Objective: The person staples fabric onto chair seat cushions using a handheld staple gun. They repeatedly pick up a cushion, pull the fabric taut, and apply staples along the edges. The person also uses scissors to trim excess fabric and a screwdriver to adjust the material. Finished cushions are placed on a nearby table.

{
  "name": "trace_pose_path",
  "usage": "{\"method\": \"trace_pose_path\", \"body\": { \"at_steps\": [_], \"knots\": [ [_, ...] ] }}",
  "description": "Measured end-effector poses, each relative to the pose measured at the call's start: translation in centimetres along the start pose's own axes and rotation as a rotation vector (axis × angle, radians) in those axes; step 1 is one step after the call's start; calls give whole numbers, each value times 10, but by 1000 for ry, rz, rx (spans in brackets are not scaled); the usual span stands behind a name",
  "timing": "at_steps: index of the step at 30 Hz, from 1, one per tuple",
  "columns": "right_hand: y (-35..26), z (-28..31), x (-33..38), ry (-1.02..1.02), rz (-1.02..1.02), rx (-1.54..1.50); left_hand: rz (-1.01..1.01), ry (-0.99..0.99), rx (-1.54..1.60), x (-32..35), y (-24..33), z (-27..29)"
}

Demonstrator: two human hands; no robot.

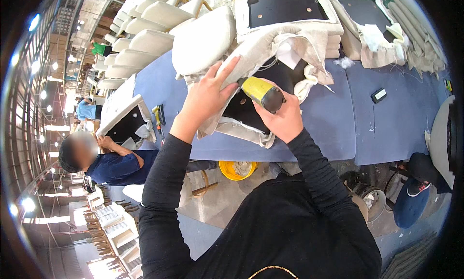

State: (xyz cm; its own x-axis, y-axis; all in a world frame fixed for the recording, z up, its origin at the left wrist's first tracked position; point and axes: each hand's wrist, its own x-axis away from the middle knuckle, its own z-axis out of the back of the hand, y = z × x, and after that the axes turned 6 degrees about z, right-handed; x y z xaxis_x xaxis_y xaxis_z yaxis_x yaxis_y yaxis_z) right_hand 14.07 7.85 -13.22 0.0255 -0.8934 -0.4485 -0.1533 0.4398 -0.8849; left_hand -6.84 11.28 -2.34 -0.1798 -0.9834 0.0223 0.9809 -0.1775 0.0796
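Observation:
My right hand is wrapped round a yellow and black staple gun, its nose against the near-left edge of an upholstered seat. The seat lies with its black underside up on a blue-covered table. Beige fabric is bunched along its far edge, and white padding shows at the right. My left hand presses on the fabric at the seat's left edge, fingers stretched out and thumb close to the gun's nose. The right hand's fingertips are partly hidden behind the tool.
Beyond the seat stand stacked cushions and a cream chair back. Another tool lies left on the table, near a co-worker handling another seat. A small black device lies right. Below is a yellow bucket.

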Motion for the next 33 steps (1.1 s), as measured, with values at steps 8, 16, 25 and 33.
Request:
{"method": "trace_pose_path", "body": {
  "at_steps": [8,16,25,33],
  "knots": [
    [-7,-5,1,-41,-40,-51,-21,0,2,6,1,1],
    [-18,-11,9,-115,-12,-27,-31,-50,5,12,9,13],
    [-6,-9,14,-86,-101,-129,442,-515,861,-12,-80,-10],
    [-1,-22,23,-95,140,101,179,-166,391,34,-30,6]
  ]
}}
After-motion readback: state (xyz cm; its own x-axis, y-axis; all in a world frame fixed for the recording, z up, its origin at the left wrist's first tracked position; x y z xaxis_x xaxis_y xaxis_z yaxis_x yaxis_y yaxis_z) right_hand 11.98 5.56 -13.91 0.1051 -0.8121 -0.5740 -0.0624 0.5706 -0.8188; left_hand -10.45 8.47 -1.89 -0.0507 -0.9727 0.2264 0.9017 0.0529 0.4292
